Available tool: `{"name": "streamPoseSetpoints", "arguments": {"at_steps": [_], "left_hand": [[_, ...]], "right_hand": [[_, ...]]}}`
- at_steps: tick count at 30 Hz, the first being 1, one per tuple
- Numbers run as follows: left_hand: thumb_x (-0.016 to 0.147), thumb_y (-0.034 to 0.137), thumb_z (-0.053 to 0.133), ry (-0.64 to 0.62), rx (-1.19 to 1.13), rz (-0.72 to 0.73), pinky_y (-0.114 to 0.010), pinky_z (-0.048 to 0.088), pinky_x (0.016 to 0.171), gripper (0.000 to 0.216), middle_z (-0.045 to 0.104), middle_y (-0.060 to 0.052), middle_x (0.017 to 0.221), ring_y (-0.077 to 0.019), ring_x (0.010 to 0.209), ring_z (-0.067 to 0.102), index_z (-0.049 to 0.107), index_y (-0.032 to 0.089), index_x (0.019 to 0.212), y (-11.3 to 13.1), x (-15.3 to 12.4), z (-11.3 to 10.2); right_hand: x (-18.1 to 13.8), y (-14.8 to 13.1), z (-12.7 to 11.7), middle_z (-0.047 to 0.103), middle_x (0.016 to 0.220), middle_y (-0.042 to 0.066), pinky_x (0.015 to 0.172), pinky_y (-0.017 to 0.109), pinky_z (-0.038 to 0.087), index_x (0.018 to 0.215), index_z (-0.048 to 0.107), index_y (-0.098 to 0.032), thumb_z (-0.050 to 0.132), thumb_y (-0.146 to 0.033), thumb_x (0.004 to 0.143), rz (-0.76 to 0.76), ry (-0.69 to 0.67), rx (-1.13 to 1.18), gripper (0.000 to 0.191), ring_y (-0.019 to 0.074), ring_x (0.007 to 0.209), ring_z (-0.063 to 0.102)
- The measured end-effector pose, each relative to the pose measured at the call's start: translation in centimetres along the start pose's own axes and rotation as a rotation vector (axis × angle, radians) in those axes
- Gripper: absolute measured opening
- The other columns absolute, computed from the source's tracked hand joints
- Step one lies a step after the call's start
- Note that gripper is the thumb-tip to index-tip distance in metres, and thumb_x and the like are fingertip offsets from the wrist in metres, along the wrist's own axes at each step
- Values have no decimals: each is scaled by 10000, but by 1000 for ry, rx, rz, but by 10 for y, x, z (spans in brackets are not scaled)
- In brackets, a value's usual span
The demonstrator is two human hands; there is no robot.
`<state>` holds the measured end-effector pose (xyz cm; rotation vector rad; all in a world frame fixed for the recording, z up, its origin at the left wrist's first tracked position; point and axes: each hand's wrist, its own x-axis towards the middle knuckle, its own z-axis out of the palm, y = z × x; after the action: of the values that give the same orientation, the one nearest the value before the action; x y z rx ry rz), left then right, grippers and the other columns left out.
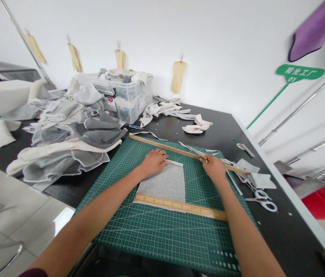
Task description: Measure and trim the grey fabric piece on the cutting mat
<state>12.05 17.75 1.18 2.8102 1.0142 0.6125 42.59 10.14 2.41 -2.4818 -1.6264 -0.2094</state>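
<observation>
A grey piece of fabric (165,182) lies on the green cutting mat (128,231), with a narrow pale strip (176,163) along its far edge. My left hand (154,162) rests on the fabric's far left corner, fingers stretched out and lying flat, fingertips near the strip. My right hand (214,167) is closed around scissors (195,151), whose blades point away and to the left over the mat. The handles are mostly hidden by my fingers. One wooden ruler (179,206) lies across the fabric's near edge. Another wooden ruler (162,145) crosses the mat's far side, passing by my right hand.
White-handled scissors (269,206) and fabric scraps (262,181) lie at the right. At the left is a heap of grey and cream fabric pieces (64,123). A clear plastic bin (132,100) full of cloth stands behind, beside more scraps (165,109). Yellow gloves (178,77) hang on the wall.
</observation>
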Motion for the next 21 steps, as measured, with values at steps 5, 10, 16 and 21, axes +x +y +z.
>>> {"name": "streamPoseSetpoints", "arguments": {"at_steps": [5,10,16,21], "left_hand": [[991,306,540,8,-6,-91,-366,418,912,180,663,-67,966,-252,1031,573,683,218,925,-3,-1,0],[1045,285,400,52,-63,-229,-326,413,799,274,693,-58,919,-231,928,619,647,217,947,-2,-1,-4],[834,574,716,52,-186,-338,-284,369,652,343,705,-15,830,-222,792,635,657,236,857,-9,3,-9],[836,426,722,119,-276,-405,-277,372,698,195,705,-12,826,-223,841,636,672,244,790,-17,0,-6]], "right_hand": [[1,2,1,756,940,132,708,346,420,1087,712,-220,493,-421,981,22,-4,48,315,294,850,692],[0,-3,-7,734,865,131,655,334,382,1004,695,-196,471,-392,976,38,-1,121,299,284,777,665],[-1,-29,-26,681,782,82,629,311,333,792,615,-209,453,-394,963,-119,-43,262,299,239,739,592],[-28,-80,-40,602,699,3,617,272,319,706,542,-209,525,-397,925,-380,-183,416,289,172,681,537]]}}
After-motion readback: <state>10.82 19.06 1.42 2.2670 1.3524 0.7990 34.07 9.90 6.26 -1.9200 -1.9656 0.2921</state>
